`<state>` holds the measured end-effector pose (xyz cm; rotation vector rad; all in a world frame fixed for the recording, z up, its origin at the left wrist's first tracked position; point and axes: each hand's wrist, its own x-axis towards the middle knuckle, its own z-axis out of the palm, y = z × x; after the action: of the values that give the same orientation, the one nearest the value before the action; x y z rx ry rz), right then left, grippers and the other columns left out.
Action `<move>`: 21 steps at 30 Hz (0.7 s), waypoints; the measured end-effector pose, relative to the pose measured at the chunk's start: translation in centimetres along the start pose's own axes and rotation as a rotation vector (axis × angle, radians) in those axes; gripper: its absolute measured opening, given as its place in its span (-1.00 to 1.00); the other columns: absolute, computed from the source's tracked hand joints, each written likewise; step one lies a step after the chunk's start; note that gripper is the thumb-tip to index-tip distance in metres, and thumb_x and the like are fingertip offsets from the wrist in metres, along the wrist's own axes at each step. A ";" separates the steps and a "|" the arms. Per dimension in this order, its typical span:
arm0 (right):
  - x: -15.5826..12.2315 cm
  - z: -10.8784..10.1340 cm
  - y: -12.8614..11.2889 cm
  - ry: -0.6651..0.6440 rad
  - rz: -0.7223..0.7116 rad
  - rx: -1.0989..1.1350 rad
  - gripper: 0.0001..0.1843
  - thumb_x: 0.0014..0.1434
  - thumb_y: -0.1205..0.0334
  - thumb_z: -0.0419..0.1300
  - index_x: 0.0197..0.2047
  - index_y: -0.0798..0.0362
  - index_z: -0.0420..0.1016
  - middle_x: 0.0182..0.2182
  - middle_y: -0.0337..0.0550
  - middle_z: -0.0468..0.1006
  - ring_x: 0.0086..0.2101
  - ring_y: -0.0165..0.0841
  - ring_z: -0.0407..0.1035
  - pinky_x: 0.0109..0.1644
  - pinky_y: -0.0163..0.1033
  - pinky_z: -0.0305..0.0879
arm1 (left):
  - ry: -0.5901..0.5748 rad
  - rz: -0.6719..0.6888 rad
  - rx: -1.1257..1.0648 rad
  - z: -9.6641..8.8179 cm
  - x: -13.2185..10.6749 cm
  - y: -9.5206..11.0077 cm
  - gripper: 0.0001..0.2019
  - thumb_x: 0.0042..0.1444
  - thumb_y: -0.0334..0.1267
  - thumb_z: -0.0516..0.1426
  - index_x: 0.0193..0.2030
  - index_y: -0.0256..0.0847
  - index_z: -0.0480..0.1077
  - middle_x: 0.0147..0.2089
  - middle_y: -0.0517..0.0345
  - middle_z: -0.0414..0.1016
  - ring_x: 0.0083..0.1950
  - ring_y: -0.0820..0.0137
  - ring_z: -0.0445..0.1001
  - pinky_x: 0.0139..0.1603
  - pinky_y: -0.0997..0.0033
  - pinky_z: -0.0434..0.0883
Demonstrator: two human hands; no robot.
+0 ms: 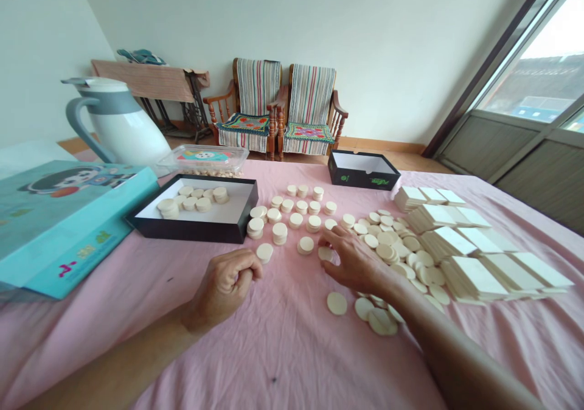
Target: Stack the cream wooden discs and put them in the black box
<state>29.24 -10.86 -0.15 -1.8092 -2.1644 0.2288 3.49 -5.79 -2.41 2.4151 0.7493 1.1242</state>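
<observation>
My left hand (224, 285) is closed in a loose fist just above the pink cloth. Whether anything is inside its curled fingers is hidden. Close to its knuckles stands a small stack of pale wooden discs (264, 252). My right hand (353, 257) reaches in from the right, thumb and fingertips on either side of a wooden disc (325, 253). Several short disc stacks (295, 219) stand in rough rows between and beyond my hands. A loose heap of discs (404, 252) spreads to the right of my right hand, and more discs (382, 321) lie under its forearm.
A black box (246, 221) with discs inside stands at left, beside a turquoise box (91, 252), a white jug (128, 127) and a clear plastic container (205, 157). Another black box (362, 180) is at the back. Stacked white rectangular pieces (479, 276) fill the right side.
</observation>
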 end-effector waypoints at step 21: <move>-2.7 -3.3 -0.6 -0.545 -0.300 0.173 -0.63 -0.12 0.52 0.11 -0.20 0.03 0.33 -0.22 -0.19 0.35 -0.32 -0.44 0.29 -0.28 -0.35 0.19 | 0.013 0.003 0.023 0.0 0.2 0.2 -0.75 -0.06 -0.60 -0.07 -0.58 -0.26 0.31 -0.57 0.24 0.36 -0.53 0.54 0.35 -0.46 0.58 0.26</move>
<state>30.15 -13.90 2.74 -1.4140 -2.6356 0.8937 3.67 -5.81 -2.19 2.4309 0.7667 1.1391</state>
